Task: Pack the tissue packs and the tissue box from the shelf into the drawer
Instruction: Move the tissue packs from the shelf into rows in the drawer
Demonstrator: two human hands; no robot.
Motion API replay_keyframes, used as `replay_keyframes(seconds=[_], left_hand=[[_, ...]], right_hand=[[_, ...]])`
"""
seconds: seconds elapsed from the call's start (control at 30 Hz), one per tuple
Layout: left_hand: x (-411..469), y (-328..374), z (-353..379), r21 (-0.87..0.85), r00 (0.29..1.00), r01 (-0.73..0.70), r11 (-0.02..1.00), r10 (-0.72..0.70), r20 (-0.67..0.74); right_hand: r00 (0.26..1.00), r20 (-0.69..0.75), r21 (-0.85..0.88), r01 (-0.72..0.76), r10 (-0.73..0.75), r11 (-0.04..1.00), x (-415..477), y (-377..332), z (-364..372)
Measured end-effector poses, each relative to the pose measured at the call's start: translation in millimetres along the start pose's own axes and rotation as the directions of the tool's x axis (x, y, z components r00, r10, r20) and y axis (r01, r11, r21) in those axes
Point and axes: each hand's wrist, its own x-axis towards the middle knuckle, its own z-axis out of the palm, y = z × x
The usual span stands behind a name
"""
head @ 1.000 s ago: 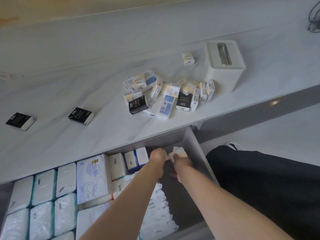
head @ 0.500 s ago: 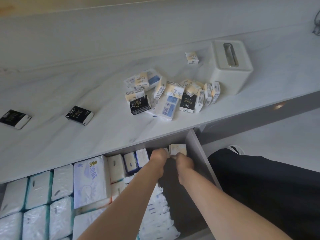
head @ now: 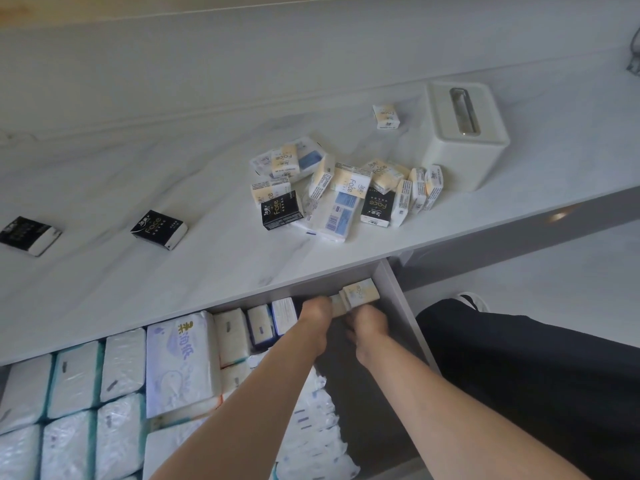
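The open drawer (head: 399, 306) sits under the white marble shelf (head: 138, 157). In its far right corner stand two small yellow-and-white tissue packs (head: 360, 293). My right hand (head: 367, 323) grips the lower edge of the right one, and my left hand (head: 313, 312) holds the pack beside it; the fingers of both are curled out of sight. On the shelf lie a pile of small tissue packs (head: 346, 194), a single pack (head: 386, 116), two black packs (head: 159, 230) (head: 29, 235) and the white tissue box (head: 464, 140).
Large soft tissue packs (head: 72, 393) fill the drawer's left and middle, with small blue packs (head: 263, 323) upright at the back. My dark-clad leg (head: 526, 382) is right of the drawer. A dark object (head: 634, 64) shows at the shelf's far right edge.
Both hands have pushed further back into the drawer's right corner. The yellow pack, tilted in my right hand before, now stands upright against the back.
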Motion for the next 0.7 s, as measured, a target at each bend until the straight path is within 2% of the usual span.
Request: replay_keyframes(seconds=[0.07,0.17,0.27,0.33,0.4,0.53,0.63,0.7], left_hand=[[4.6,-0.5,-1.6,0.026,1.0,-0.007,1.0,0.007,0.01],[11.8,0.2,-5.6,0.059,1.0,-0.029,0.998,0.029,0.01],[-7.6,4.0,-4.7,0.107,0.994,-0.1,0.989,0.095,0.044],[-34.5,10.4,-3.5,0.2,0.983,-0.181,0.963,0.176,0.045],[-59.8,17.7,-4.8,0.317,0.96,-0.278,0.907,0.277,0.049],[-96.4,29.0,-8.7,0.533,0.853,-0.484,0.694,0.51,0.109],[-119.3,44.3,-11.7,0.535,0.771,-0.586,0.609,0.621,0.139],[-134.9,59.7,-9.5,0.589,0.684,-0.641,0.492,0.714,0.148]], right_hand=[[0.999,0.047,-0.056,-0.007,0.01,0.998,-7.7,-5.5,-3.5],[0.999,0.018,-0.083,-0.039,0.04,0.996,-17.9,-13.4,-11.3],[0.998,0.049,-0.122,-0.04,0.046,0.992,-35.1,-18.4,-17.8],[0.997,0.062,-0.252,0.051,-0.037,0.966,-43.2,-20.3,-21.5],[0.97,-0.026,-0.417,0.209,-0.241,0.885,-55.6,-27.0,-25.8],[0.776,0.025,-0.565,0.531,-0.631,0.631,-97.0,-51.8,-37.0],[0.607,0.074,-0.589,0.667,-0.791,0.457,-118.8,-77.3,-40.5],[0.508,0.099,-0.587,0.724,-0.856,0.362,-123.0,-101.6,-39.9]])
